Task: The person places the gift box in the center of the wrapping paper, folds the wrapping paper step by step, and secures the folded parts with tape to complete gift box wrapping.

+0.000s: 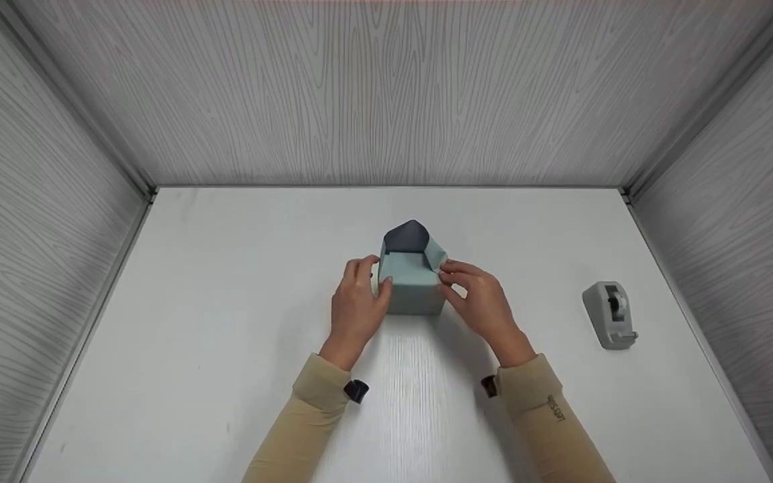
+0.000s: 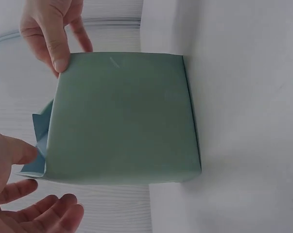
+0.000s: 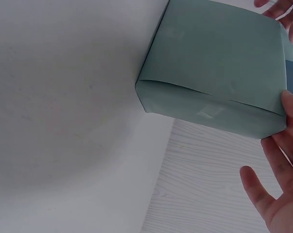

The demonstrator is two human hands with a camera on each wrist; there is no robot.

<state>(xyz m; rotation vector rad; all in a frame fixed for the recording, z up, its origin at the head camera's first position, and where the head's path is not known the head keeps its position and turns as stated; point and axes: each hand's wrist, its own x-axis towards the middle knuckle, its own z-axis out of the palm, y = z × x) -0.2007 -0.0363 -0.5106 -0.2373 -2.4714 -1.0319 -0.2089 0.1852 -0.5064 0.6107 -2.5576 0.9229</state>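
A box wrapped in pale green paper [image 1: 415, 300] stands on the white table in the middle of the head view. At its far end a pointed, dark blue paper flap [image 1: 407, 236] sticks up, and a folded side flap [image 1: 435, 253] rises on the right. My left hand [image 1: 354, 303] holds the left side, thumb at the near top corner. My right hand [image 1: 484, 298] pinches the paper at the right top edge. In the left wrist view the box's broad green face [image 2: 122, 121] hides its far side. A clear tape piece [image 3: 208, 112] shows along a paper seam in the right wrist view.
To the right on the table [image 1: 225, 268] is a grey tape dispenser [image 1: 610, 318] with a roll in it. Wood-grain panels enclose the table at the back [image 1: 386, 94] and on both sides.
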